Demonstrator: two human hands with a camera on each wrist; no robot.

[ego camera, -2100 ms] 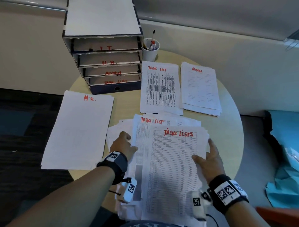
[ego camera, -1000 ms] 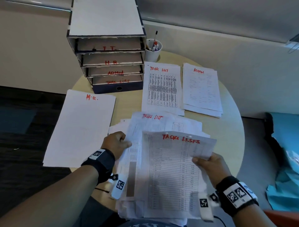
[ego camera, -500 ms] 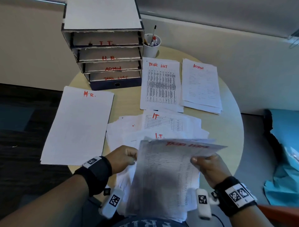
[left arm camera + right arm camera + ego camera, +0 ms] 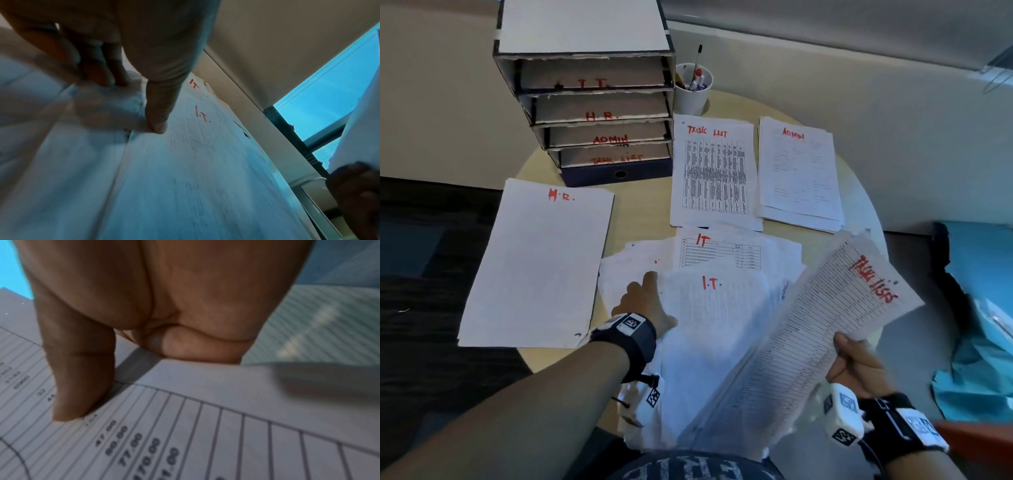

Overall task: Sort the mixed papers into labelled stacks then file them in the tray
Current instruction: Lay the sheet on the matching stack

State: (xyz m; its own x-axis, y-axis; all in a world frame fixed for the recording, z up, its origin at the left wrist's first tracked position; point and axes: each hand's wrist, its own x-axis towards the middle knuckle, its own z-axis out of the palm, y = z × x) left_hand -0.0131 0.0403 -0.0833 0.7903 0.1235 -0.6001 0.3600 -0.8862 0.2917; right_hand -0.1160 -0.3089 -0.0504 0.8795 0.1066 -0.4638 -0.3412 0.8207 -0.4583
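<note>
On the round table [image 4: 643, 209] a mixed pile [image 4: 715, 335] lies near me, with a sheet marked I.T. [image 4: 201, 162] on top. My left hand [image 4: 643, 301] rests flat on the pile's left edge, its thumb [image 4: 156, 120] pressing the I.T. sheet. My right hand [image 4: 856, 359] pinches a few sheets marked TASK LISTS [image 4: 825, 315], held tilted above the table's right side; the thumb [image 4: 82, 369] lies on the printed table [image 4: 185, 434]. Sorted stacks lie around: H.R. [image 4: 534, 263] at the left, TASK LIST [image 4: 714, 171] and ADMIN [image 4: 798, 171] at the back.
A four-shelf filing tray [image 4: 616, 173] labelled I.T., H.R., ADMIN and TASK LIST stands at the back left. A white pen cup [image 4: 693, 92] sits right of it. Blue fabric [image 4: 983, 308] lies off the table at the right. The H.R. stack overhangs the table's left edge.
My right hand has lifted the TASK LISTS sheets off the pile and swung them right. That uncovered the I.T. sheets, and my left hand went from gripping the pile's edge to lying flat on it.
</note>
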